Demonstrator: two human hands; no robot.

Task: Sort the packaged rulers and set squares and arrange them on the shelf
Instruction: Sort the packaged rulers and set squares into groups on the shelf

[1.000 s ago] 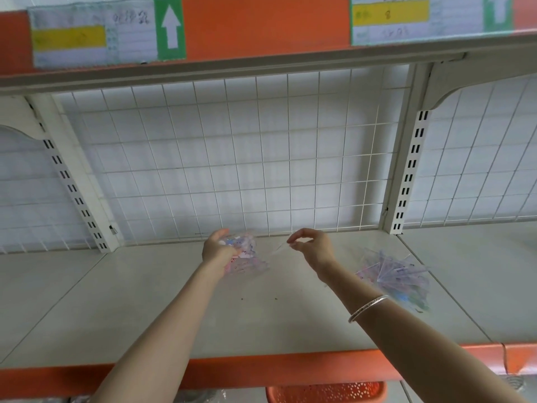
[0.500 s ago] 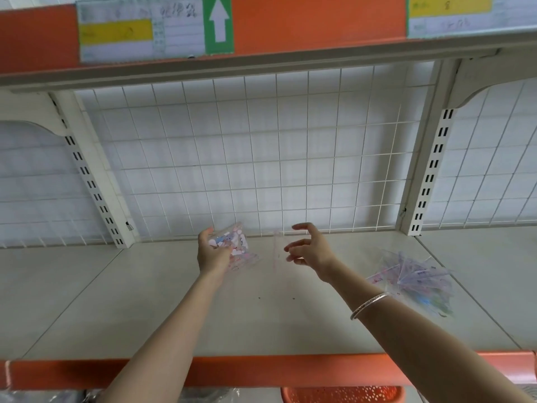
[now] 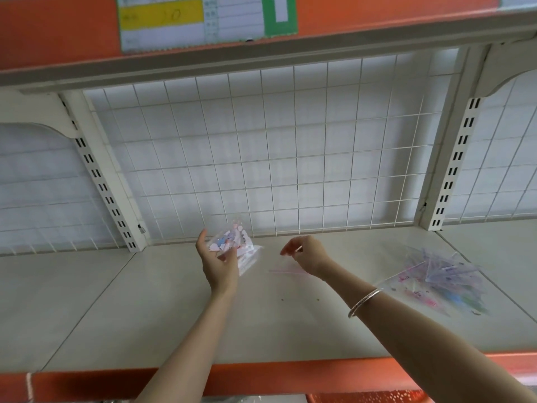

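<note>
As packets (image 3: 232, 245) fill left grip (image 3: 218, 266), above shelf (image 3: 145, 315)

shelf board (image 3: 145, 301): matt, smooth off-white painted metal | back grid (image 3: 276, 155): white-coated wire | packet bundle (image 3: 232, 247), centre: clear glossy plastic film | packet pile (image 3: 436, 274), right: crinkled glossy film | bracelet (image 3: 364, 301): polished silvery metal | label (image 3: 174, 24), upper left: matt paper

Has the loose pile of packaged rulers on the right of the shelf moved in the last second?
No. The pile of packaged rulers stays just in front of the foot of the right slotted upright; only the camera shifted.
</note>
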